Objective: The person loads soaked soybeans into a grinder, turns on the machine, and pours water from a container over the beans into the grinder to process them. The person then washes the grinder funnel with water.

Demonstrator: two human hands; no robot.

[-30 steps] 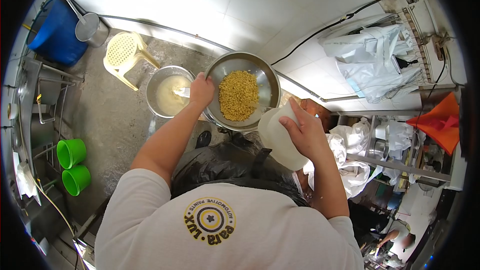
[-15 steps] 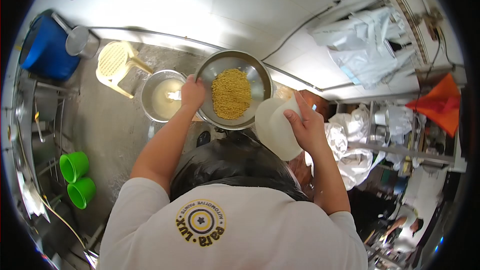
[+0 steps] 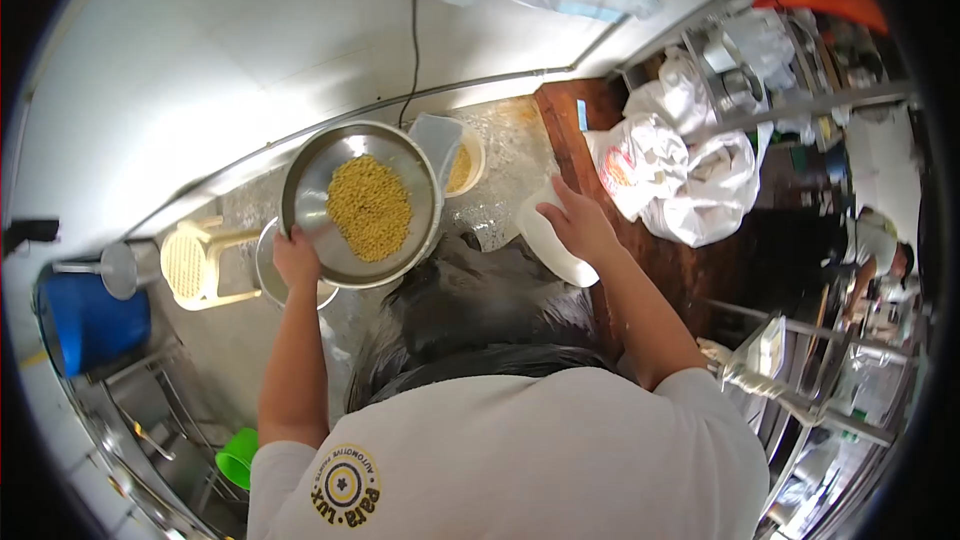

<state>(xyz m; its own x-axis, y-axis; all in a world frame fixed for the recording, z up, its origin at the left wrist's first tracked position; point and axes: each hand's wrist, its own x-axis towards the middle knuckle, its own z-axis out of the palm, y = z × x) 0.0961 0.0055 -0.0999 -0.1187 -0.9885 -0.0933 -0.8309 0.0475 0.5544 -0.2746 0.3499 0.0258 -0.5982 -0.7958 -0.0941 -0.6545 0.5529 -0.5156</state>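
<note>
My left hand grips the near left rim of a wide steel bowl, which holds a heap of yellow kernels. Held in my right hand is a whitish, translucent plastic container, well to the right of the bowl. Partly behind the bowl, on the floor, stands a steel pot. Just past the bowl's right rim sits a white bucket with yellowish contents, and a clear plastic piece is beside it.
A cream stool and a blue barrel are at the left, with a green bucket nearer. White sacks lie on a reddish-brown surface at the right. A person is at the far right.
The view has swung to the right. The bowl and both hands are still held up, with the container now farther from the bowl. The white bucket and more of the sacks have come into view.
</note>
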